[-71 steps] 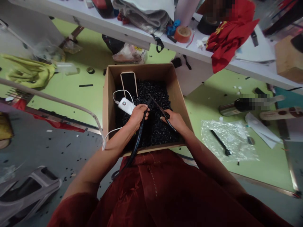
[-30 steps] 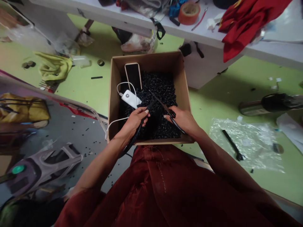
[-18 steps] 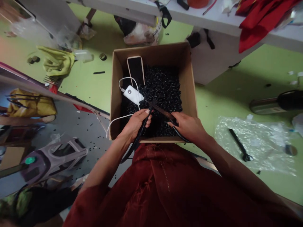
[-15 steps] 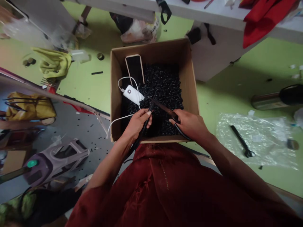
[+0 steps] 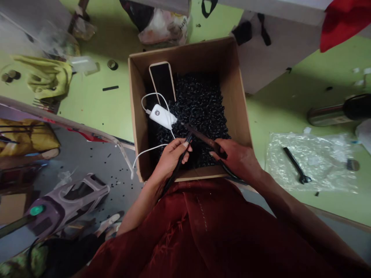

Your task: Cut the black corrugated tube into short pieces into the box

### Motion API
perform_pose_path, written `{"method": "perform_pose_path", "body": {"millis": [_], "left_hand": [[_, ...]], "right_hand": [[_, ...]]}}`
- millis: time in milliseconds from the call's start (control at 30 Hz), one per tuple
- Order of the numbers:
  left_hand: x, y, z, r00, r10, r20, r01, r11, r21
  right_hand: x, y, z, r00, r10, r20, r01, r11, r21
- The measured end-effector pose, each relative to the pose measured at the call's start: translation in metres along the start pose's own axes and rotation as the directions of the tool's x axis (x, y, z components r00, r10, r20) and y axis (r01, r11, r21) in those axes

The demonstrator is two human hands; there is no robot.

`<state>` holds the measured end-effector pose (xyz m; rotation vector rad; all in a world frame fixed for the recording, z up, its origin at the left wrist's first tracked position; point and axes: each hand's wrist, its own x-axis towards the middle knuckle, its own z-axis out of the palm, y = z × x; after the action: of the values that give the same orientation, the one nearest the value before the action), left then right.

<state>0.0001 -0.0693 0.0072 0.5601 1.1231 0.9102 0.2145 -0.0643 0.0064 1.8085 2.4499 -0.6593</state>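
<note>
My left hand (image 5: 173,154) is closed round a long black ribbed strip (image 5: 177,166), pinched between thumb and fingers near its upper end. In my right hand (image 5: 239,158) is a pair of scissors (image 5: 203,137) with dark, brownish blades pointing up and left. The blade tips lie at the upper end of the strip; whether they touch it I cannot make out. Both hands are over the near part of a cardboard box (image 5: 242,96) holding a heap of small black pieces (image 5: 199,104). My right palm hides part of the scissor handles.
Inside the box lie a phone (image 5: 162,79) and a white power bank (image 5: 162,116) with a white cable. A plastic bag (image 5: 327,166) with a black strip lies right, near a steel flask (image 5: 324,117). At left are a yellow cloth (image 5: 49,79) and a grey-purple stool (image 5: 78,197).
The view has shifted slightly, so the box appears a little larger. My left hand and the strip's upper end are a bit further right, near the blades. Both grips stay the same.
</note>
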Motion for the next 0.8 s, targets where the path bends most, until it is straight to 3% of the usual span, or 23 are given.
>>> {"method": "perform_pose_path", "body": {"millis": [233,367,500,567,733,800], "left_hand": [[-0.001,0.003,-0.002,0.994,-0.094,0.053,0.095,0.995,-0.018],[0.002,0.004,0.000,0.998,-0.065,0.007,0.065,0.998,-0.020],[0.004,0.005,-0.001,0.999,-0.035,-0.028,0.034,0.998,-0.043],[0.004,0.005,-0.002,0.999,-0.041,-0.032,0.038,0.997,-0.063],[0.000,0.005,-0.004,0.994,-0.089,0.057,0.094,0.992,-0.088],[-0.003,0.004,-0.005,0.996,-0.059,0.063,0.065,0.993,-0.097]], "right_hand": [[0.007,0.002,-0.004,0.998,0.047,-0.049,-0.045,0.998,0.051],[0.007,-0.006,-0.001,0.997,-0.042,-0.057,0.049,0.991,0.127],[0.012,-0.003,0.002,1.000,-0.009,0.006,0.008,0.991,0.137],[0.013,0.001,0.000,0.999,0.031,-0.033,-0.025,0.987,0.161],[0.012,0.002,-0.003,0.999,-0.043,0.026,0.037,0.980,0.197],[0.014,0.003,-0.001,1.000,0.019,0.020,-0.023,0.972,0.233]]}}
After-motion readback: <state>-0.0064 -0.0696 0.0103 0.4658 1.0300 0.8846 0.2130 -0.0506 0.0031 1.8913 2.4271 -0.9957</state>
